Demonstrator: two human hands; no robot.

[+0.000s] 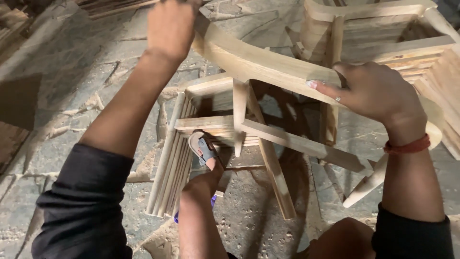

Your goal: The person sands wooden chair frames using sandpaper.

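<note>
Overhead, both hands on chair frame [268, 67]

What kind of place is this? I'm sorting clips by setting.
Probably a woodworking or furniture workshop: both hands, left and right, grip an unfinished wooden chair frame, more bare-wood frames stand behind, on a dusty stone floor.

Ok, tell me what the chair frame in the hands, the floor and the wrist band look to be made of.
Chair frame: bare, unfinished wood by the look, pale with visible grain and no paint or gloss. Floor: seemingly rough stone slabs, grey, irregular joints, dusted with what looks like sawdust. Wrist band on the right hand: reddish, probably thread or cord; too small to be sure.
</note>
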